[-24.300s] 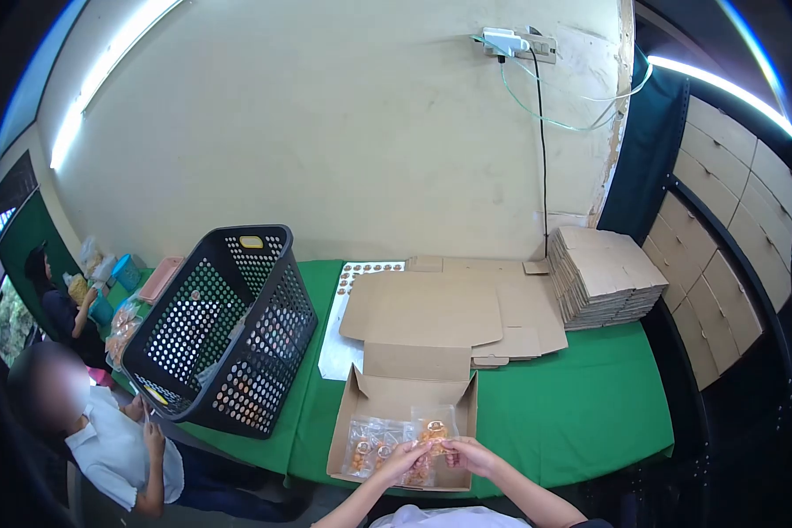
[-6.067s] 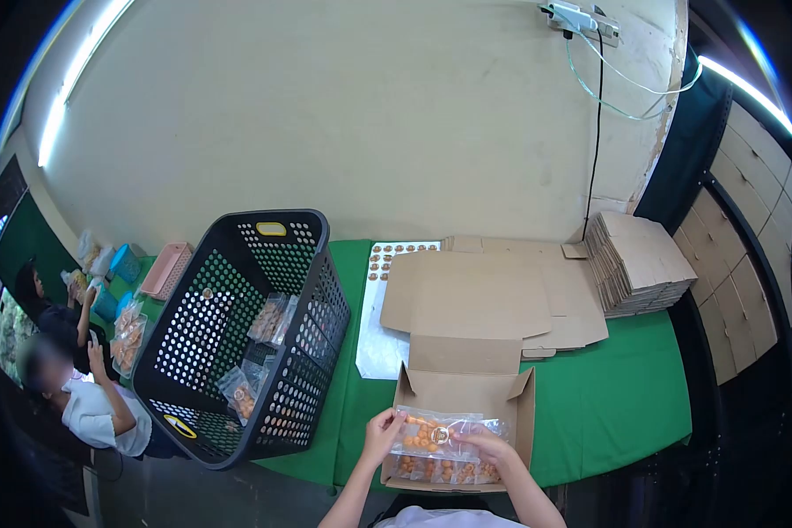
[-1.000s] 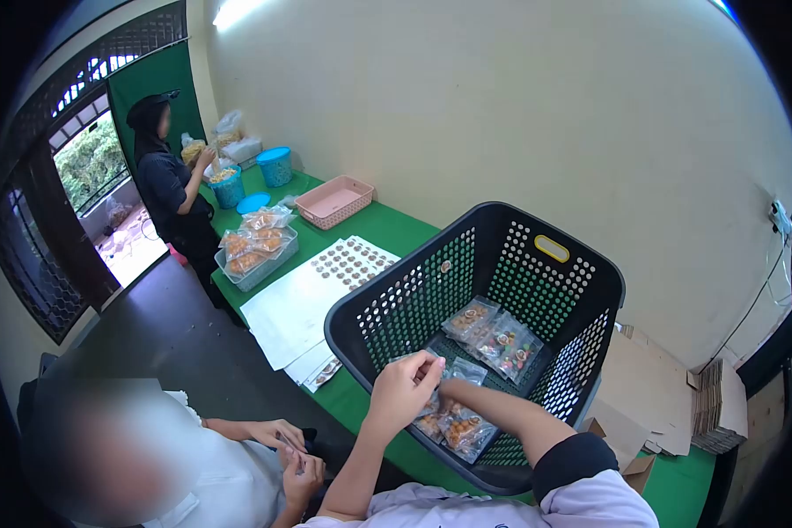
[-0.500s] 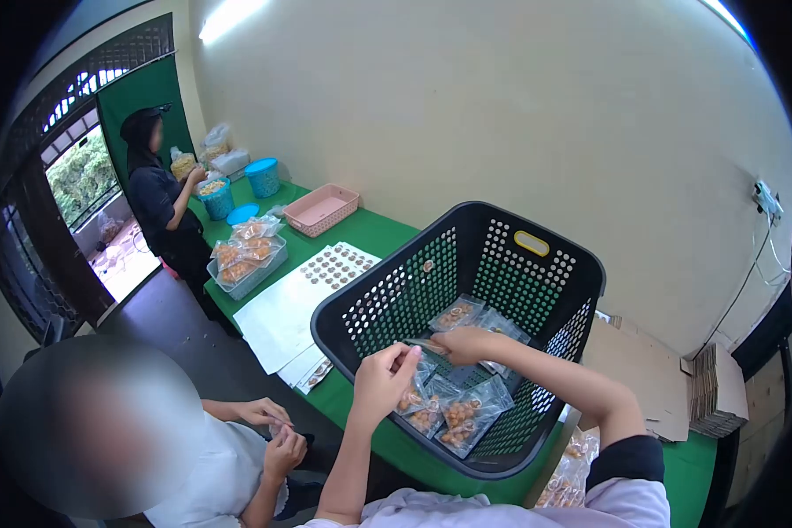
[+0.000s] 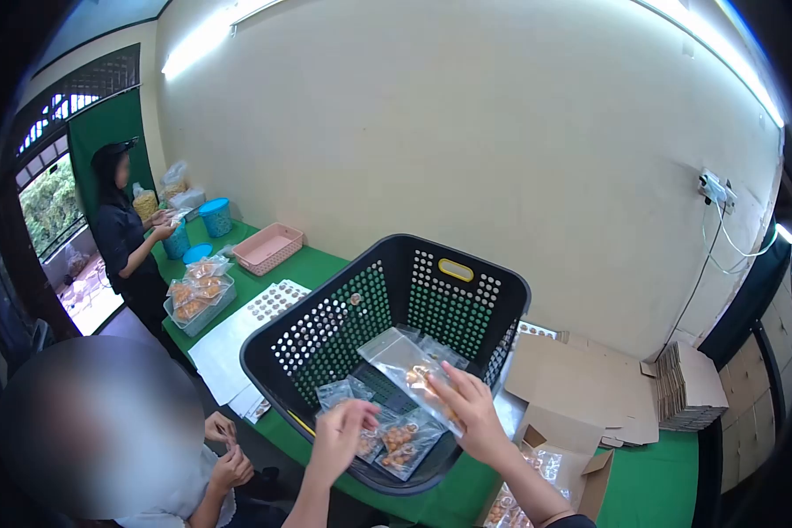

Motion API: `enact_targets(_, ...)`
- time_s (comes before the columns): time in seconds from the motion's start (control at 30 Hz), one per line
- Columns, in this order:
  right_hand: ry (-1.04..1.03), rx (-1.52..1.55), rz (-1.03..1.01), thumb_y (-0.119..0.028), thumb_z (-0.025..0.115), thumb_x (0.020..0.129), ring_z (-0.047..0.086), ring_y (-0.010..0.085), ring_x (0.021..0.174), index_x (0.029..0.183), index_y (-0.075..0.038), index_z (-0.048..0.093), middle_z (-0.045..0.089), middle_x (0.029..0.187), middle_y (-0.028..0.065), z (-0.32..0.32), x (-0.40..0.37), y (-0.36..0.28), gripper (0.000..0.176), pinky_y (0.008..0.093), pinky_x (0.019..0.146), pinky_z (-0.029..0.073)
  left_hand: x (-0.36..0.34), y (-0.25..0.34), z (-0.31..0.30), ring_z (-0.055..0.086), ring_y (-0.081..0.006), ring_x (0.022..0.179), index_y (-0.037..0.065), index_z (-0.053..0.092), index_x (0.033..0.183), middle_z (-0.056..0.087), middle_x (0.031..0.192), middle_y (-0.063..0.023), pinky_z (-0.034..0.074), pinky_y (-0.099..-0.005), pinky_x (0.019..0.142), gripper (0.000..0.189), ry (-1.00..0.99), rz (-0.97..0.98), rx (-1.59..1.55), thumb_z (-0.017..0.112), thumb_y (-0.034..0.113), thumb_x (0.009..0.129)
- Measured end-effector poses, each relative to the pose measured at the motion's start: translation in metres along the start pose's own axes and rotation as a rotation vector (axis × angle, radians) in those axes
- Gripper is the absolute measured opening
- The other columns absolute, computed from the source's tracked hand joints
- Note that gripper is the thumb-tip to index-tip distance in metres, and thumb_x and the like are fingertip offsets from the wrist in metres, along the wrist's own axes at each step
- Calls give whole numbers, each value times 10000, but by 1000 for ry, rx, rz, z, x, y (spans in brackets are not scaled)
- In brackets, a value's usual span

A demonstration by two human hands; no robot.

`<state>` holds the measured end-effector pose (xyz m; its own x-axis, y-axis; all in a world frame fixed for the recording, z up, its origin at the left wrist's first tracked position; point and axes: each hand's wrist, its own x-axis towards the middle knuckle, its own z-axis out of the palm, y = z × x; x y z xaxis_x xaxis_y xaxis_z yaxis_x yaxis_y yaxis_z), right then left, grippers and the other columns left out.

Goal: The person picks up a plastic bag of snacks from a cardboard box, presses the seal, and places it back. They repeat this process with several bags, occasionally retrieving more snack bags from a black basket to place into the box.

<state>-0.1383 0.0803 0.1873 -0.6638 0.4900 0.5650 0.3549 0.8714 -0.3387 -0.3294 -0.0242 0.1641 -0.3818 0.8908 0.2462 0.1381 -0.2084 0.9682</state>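
Observation:
Over the black basket, my right hand grips a clear plastic packet of orange-brown snacks, fingers pressed on its lower part. The packet is tilted, its empty upper end pointing left. My left hand is just to the left with fingers curled; whether anything is between them is too small to tell. Several more packets lie on the bottom of the basket, partly hidden by my hands.
A co-worker sits at the lower left; another person stands at the far left by blue tubs. A pink basket, a packet-filled container, sticker sheets, cardboard and a box of packets surround the basket.
The view has shifted, so the basket appears lower and further left. My right hand has come up from inside the basket with the packet, and my left hand has parted from it.

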Motion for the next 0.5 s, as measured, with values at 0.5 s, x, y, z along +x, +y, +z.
enact_targets(0.5,-157,400,385,-303,732,608,55,392,1273,1355,-80,97,7,1379,239,-129,-191,31,1006,485,1005,134,-88,-5,212,513,-130,978,-24,327,1260,503,1123,-99,413,-275,849,459,-598,-76,-81,500,131,864)
